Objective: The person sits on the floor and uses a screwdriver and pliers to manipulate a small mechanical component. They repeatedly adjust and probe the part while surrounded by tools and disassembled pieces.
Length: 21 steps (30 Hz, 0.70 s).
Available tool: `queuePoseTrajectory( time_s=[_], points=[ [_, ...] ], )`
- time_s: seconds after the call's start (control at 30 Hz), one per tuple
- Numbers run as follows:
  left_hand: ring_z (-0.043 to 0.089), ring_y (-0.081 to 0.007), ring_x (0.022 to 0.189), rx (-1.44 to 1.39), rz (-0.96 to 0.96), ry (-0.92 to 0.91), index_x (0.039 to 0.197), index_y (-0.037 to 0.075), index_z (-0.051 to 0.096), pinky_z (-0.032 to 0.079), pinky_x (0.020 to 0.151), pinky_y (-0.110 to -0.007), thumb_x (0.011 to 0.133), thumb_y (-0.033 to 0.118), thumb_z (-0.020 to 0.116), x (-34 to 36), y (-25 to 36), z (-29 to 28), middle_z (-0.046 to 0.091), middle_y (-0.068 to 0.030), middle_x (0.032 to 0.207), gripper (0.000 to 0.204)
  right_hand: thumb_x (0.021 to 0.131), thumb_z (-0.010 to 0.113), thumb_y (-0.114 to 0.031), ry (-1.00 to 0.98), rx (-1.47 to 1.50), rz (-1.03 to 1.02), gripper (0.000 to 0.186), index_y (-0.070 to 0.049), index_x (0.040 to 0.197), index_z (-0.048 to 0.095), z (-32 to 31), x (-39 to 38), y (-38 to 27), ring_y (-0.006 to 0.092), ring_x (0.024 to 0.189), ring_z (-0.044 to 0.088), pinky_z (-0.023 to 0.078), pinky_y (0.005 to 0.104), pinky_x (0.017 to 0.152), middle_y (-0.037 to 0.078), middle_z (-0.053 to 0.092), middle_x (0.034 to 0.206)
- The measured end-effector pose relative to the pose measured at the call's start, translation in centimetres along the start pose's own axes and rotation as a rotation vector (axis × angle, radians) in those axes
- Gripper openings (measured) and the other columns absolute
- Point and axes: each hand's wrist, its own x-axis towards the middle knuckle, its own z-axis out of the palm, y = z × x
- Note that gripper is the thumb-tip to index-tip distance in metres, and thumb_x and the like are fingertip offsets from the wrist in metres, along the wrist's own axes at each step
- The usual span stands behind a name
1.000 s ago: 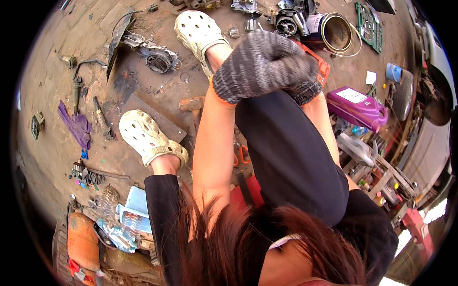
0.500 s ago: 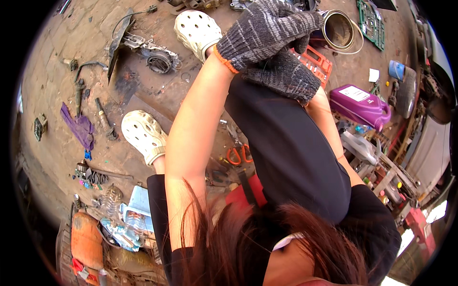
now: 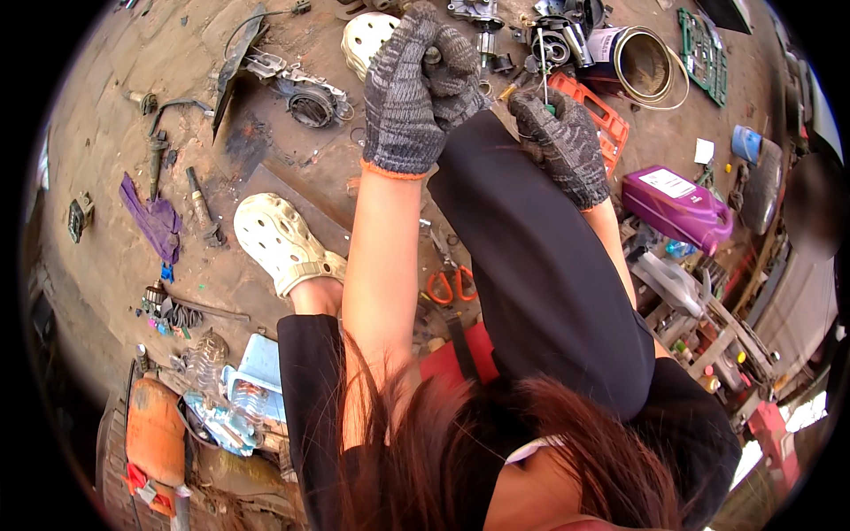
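My left hand (image 3: 407, 106), in a dark grey knitted glove with an orange cuff, is raised just left of my bent knee. Its fingers are curled closed, and whatever they may hold is hidden. On the knee's right side, my gloved right hand (image 3: 567, 146) grips a screwdriver (image 3: 544, 62). A bit of green handle shows between the fingers, and the thin shaft points away from me. Beyond its tip lie dark and silver metal machine parts (image 3: 575, 44). An orange tool case (image 3: 611, 119) lies just past the right hand.
An open metal can (image 3: 645, 64) lies beyond the right hand, near a green tool case (image 3: 702, 55). A purple jug (image 3: 677, 205) rests at right. Orange-handled scissors or pliers (image 3: 452, 283) lie beneath me. At lower left stands an orange cylinder (image 3: 155, 434).
My hands were crossed together above the knee; now they are apart. The left has moved left, and the screwdriver in the right hand has come into sight.
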Motion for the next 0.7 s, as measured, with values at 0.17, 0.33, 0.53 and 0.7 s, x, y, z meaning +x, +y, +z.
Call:
queuePoseTrajectory(
  time_s=[0.17, 0.33, 0.53, 0.7],
  points=[
    [0.027, -0.0084, 0.037, -0.241, 0.103, -0.02, 0.061, 0.012, 0.045, 0.021, 0.032, -0.024, 0.09, 0.035, 0.044, -1.5, -0.8, -0.4, 0.033, 0.0041, 0.049, 0.036, 0.077, 0.068, -0.029, -0.04, 0.202, 0.149, 0.032, -0.001, 0.093, 0.064, 0.4, -0.1, -3.1, 0.0063, 0.055, 0.051, 0.041, 0.0223, 0.052, 0.002, 0.06, 0.065],
    [0.028, -0.0083, 0.036, -0.319, 0.074, -0.075, 0.062, 0.012, 0.046, 0.022, 0.031, -0.023, 0.091, 0.036, 0.041, -1.6, -0.5, -0.7, 0.035, 0.0038, 0.051, 0.038, 0.074, 0.069, -0.025, -0.185, 0.126, 0.035, 0.027, -0.002, 0.088, 0.065, 0.3, -0.1, -4.1, 0.0092, 0.059, 0.056, 0.045, 0.0257, 0.058, 0.004, 0.062, 0.068],
    [0.024, -0.0078, 0.036, -0.212, 0.055, 0.021, 0.065, 0.013, 0.054, 0.016, 0.032, -0.022, 0.089, 0.042, 0.049, -1.4, -1.1, -0.2, 0.037, 0.0043, 0.049, 0.038, 0.075, 0.069, -0.025, -0.191, 0.062, -0.018, 0.028, -0.001, 0.09, 0.064, 0.6, 0.2, -4.2, 0.01, 0.063, 0.058, 0.046, 0.0264, 0.061, 0.005, 0.063, 0.069],
    [0.03, -0.0074, 0.035, -0.185, -0.001, 0.067, 0.065, 0.011, 0.049, 0.022, 0.03, -0.022, 0.093, 0.04, 0.041, -2.2, -1.6, 1.5, 0.032, 0.0051, 0.047, 0.041, 0.081, 0.066, -0.026, -0.065, 0.231, 0.162, 0.027, -0.002, 0.092, 0.063, 0.3, 0.1, -3.0, 0.0072, 0.056, 0.053, 0.041, 0.0218, 0.053, 0.002, 0.06, 0.066]
  ],
)
